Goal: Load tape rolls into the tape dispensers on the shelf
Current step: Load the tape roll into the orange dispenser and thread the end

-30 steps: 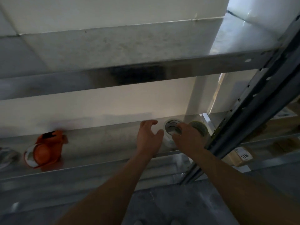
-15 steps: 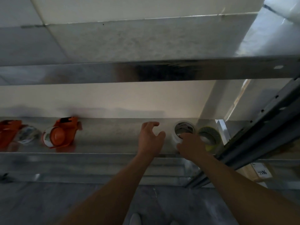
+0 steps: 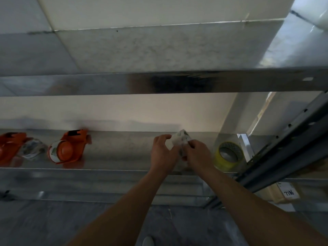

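- The left hand (image 3: 162, 153) and the right hand (image 3: 198, 153) both grip one whitish tape roll (image 3: 179, 141), fingers curled on it, over the right part of the grey metal shelf (image 3: 115, 150).
- A yellow tape roll (image 3: 228, 154) lies near the shelf's right edge.
- An orange plastic tape dispenser (image 3: 68, 148) lies on the left part of the shelf, and a second orange dispenser (image 3: 10, 144) lies at the left edge.

— Dim one here. Warm light washes the back wall (image 3: 124, 110) behind the shelf (image 3: 115, 153), strongest toward its right end.

— And look, a dark smudge reflected on the upper shelf lip (image 3: 177, 84), dull sheen either side.

— The white tape roll (image 3: 179, 141) is smeared by motion blur, no crisp edges.

— The orange dispenser (image 3: 69, 148) near the left end looks soft, with a faint shadow band on the wall above it.

— Wide-angle bend too: the upright (image 3: 284, 148) at the right end leans hard.

— The floor (image 3: 44, 224) below the front edge sits in gloom; there's pale glare in the top right corner.
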Demonstrator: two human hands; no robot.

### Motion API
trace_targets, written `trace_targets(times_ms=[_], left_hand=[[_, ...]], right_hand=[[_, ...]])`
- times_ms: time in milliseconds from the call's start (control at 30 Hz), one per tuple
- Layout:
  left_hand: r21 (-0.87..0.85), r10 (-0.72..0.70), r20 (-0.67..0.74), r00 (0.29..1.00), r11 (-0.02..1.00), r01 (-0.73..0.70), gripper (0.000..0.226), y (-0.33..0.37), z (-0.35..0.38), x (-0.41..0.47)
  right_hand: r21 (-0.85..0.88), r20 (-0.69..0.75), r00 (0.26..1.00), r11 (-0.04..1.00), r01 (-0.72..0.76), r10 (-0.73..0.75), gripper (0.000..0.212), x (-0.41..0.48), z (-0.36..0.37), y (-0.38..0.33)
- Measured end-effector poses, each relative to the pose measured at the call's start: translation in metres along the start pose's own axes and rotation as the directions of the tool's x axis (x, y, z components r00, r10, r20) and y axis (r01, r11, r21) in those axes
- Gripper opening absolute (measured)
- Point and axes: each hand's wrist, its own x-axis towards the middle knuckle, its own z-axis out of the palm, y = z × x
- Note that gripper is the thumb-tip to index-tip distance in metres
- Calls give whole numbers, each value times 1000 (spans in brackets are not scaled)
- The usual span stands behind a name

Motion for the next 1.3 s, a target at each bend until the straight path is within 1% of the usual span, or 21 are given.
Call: trace_targets(times_ms=[100,200,333,500,600,800,933,1067,1167,1300], left_hand=[[-25,-12,10,1000,1000,13,47,0,0,1],[-81,-31,23,999,996,33,52,2,-1,1],[-137,-33,43,999,990,38,48,5,-5,0],[-124,-16,70,997,992,25,39,9,-9,-3],[-117,3,64,998,993,5,33,10,-11,-6],[-142,-41,53,998,989,48,29,10,-16,-10],[-145,-49,25,998,988,52,31,11,-20,-14],[-140,-70,11,997,988,71,32,11,-26,-19],[-165,-99,-7,995,981,97,32,9,-29,-25],[-212,-127,-23,992,970,119,32,7,-35,-36]], right_hand=[[188,17,998,980,-61,59,20,-4,-1,-9],[313,47,995,944,-102,92,19,-8,0,-16],[404,66,991,905,-136,120,23,-12,2,-21],[483,69,989,863,-149,132,24,-16,3,-29],[461,62,989,875,-147,134,23,-19,2,-32],[374,62,994,922,-105,88,22,-24,0,-36],[254,47,998,966,-44,33,23,-25,0,-33],[56,15,996,995,83,-84,22,-27,2,-30],[55,31,994,993,105,-106,19,-32,4,-31],[144,64,989,982,120,-130,18,-42,11,-32]])
